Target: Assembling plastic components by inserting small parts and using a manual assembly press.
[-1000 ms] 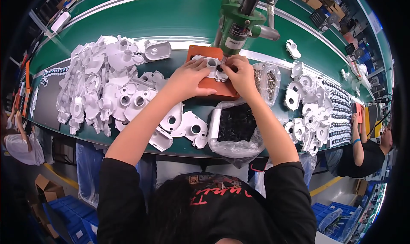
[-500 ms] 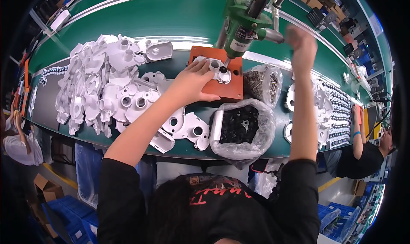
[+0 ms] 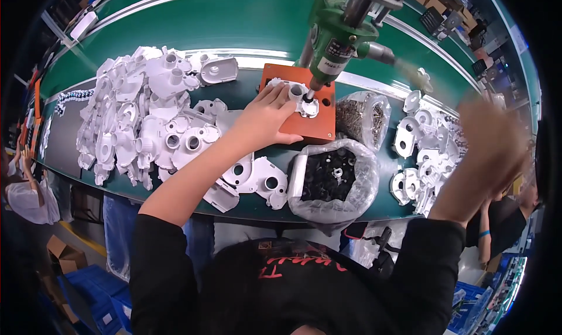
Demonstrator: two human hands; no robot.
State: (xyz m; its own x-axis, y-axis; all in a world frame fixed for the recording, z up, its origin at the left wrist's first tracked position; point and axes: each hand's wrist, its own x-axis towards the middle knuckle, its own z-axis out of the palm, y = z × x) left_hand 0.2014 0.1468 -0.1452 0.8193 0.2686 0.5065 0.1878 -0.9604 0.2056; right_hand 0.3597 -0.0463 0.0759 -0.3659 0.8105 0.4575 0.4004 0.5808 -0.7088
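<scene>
My left hand (image 3: 270, 109) lies over a white plastic housing (image 3: 309, 108), fingers together on its left side and thumb out to the right, holding it against an orange block (image 3: 316, 127). Above the housing stands a green press (image 3: 329, 57), its tip coming down on a small black piece (image 3: 308, 96) in the part. My right hand (image 3: 492, 142) is raised at the far right, away from the press lever (image 3: 380, 53). Motion smears its fingers, so its grip does not show.
White housings (image 3: 126, 112) form a large heap on the left; more white parts (image 3: 424, 159) lie on the right. Near the bench edge stands a bag of black pieces (image 3: 333, 177), with a bag of screws (image 3: 363, 115) behind it. Co-workers are at both sides.
My right hand has swung from the press lever out to the right and nearer me. The press head is tilted a little differently in view; my left hand stays on the housing.
</scene>
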